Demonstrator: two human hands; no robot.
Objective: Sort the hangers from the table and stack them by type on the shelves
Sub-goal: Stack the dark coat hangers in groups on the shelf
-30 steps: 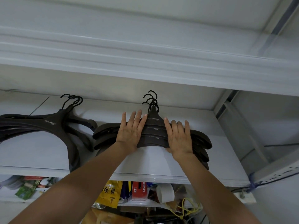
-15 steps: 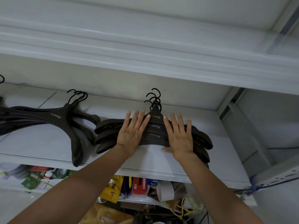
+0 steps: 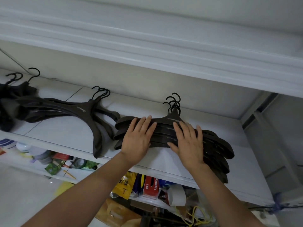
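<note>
White shelf (image 3: pixel 65 133) carries the stack of dark hangers (image 3: pixel 216 145), fanned out, right ends reaching the front edge. Left hand (image 3: pixel 139 138) and right hand (image 3: pixel 188 143) lie flat on top, fingers straight, gripping nothing. Risk: an uneven push skews the stack and those ends slide off. The hooks (image 3: pixel 173 102) may snag.

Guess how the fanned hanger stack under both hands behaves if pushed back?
Probably stiff: each hanger in the stack holds its moulded curve. Likely to slip apart: layers lie fanned toward the shelf edge, look smooth. Flat left hand and right hand on top should keep it together.
</note>
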